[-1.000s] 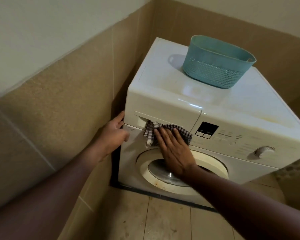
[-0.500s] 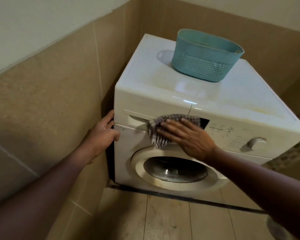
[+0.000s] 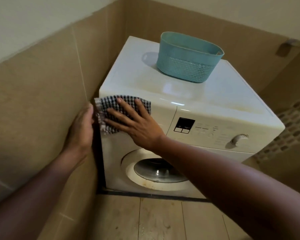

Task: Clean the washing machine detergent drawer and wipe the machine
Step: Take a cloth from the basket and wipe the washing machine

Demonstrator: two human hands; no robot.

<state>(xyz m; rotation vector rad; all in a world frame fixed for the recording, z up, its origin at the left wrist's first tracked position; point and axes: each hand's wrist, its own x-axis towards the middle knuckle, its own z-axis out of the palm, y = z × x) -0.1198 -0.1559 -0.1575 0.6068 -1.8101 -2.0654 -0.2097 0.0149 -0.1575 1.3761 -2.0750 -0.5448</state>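
A teal basket (image 3: 187, 66) sat on the white washing machine (image 3: 137, 80), with the tiled wall (image 3: 42, 101) crowding its left. The right hand (image 3: 137, 125), its grip flat and spread, pressed a checked cloth (image 3: 114, 106) on the detergent drawer (image 3: 164, 116), upper-left front. The left hand (image 3: 81, 129) rested open at that edge.

Body in view: two arms and two hands, nothing else of the person.

Left forearm (image 3: 42, 187): bare from the wrist back to the near edge of the view. Left hand (image 3: 81, 129): bare; seen from the back, nails hidden.

Right forearm (image 3: 215, 170): bare over its full visible length, with a faint sheen along the upper surface. Right hand (image 3: 137, 125): bare across back and knuckles. Fingers (image 3: 126, 108): long and slender; the nails appear short and plain, though the tips are slightly blurred.
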